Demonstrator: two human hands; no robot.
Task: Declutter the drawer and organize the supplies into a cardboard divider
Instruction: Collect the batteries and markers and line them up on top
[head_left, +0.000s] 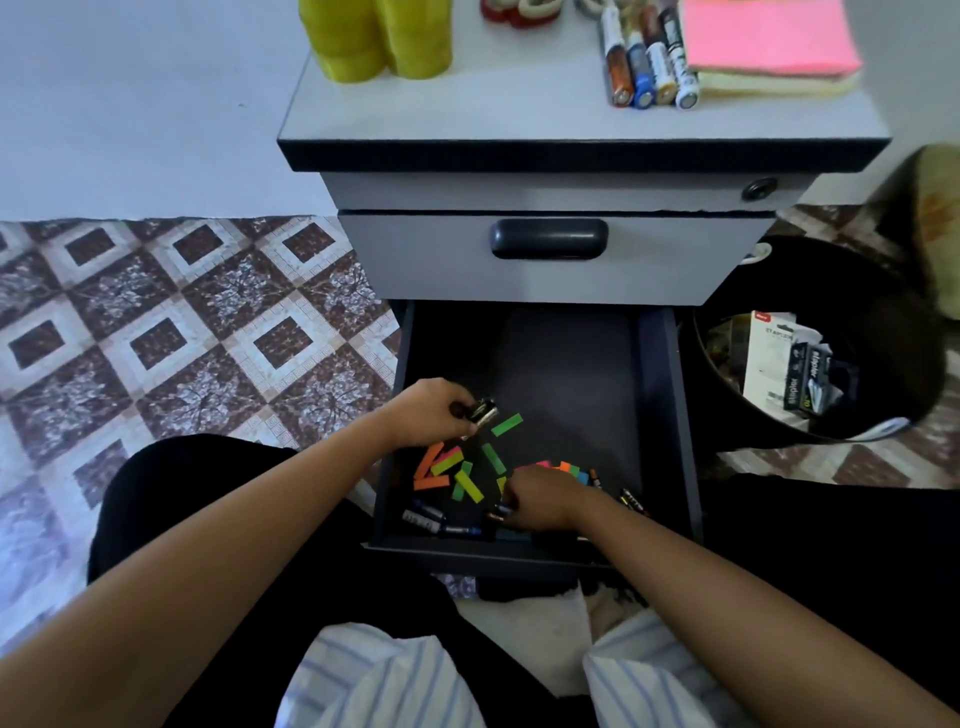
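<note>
The bottom drawer (660, 395) of a grey cabinet is pulled out, dark inside. Coloured paper strips (449, 470) in orange, green, yellow and pink lie scattered at its front, with loose batteries (428, 517) along the front wall. My left hand (428, 413) is over the drawer's left side and grips a couple of dark batteries (483, 410). My right hand (540, 499) reaches down at the front middle, its fingers curled around a battery (497, 512) among the strips. More batteries (631, 501) lie to its right.
On the cabinet top (467, 114) stand yellow tape rolls (374, 36), a row of batteries (652, 62), pink and yellow note pads (769, 41) and red tape rolls (519, 10). A black bin (883, 332) with stapler packaging stands right. Patterned floor lies left.
</note>
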